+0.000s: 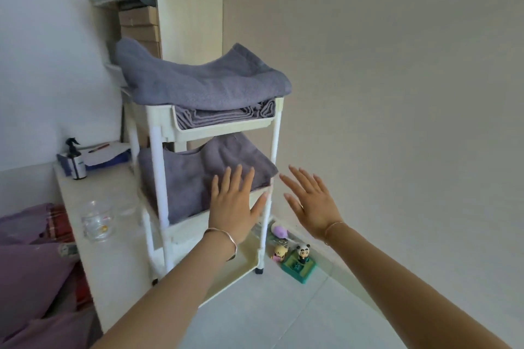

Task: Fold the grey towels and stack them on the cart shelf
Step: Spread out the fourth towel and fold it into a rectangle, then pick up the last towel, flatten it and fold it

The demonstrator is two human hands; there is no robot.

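**Open hands at the cart's middle shelf**

Left hand (236,207), fingers spread and holding nothing, seems to rest on the grey towel (192,176) lying on the cart (218,129) middle shelf. Right hand (310,204) hovers open beside it.

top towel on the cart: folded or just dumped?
Dumped. The top towel lies rumpled and overhangs the tray; the folded towels beneath show neat layered edges.

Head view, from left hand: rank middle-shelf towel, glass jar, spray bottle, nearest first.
From the left hand:
1. Middle-shelf towel, right under the fingers.
2. Glass jar, to its left on the counter.
3. Spray bottle, farther left and back, by the wall.
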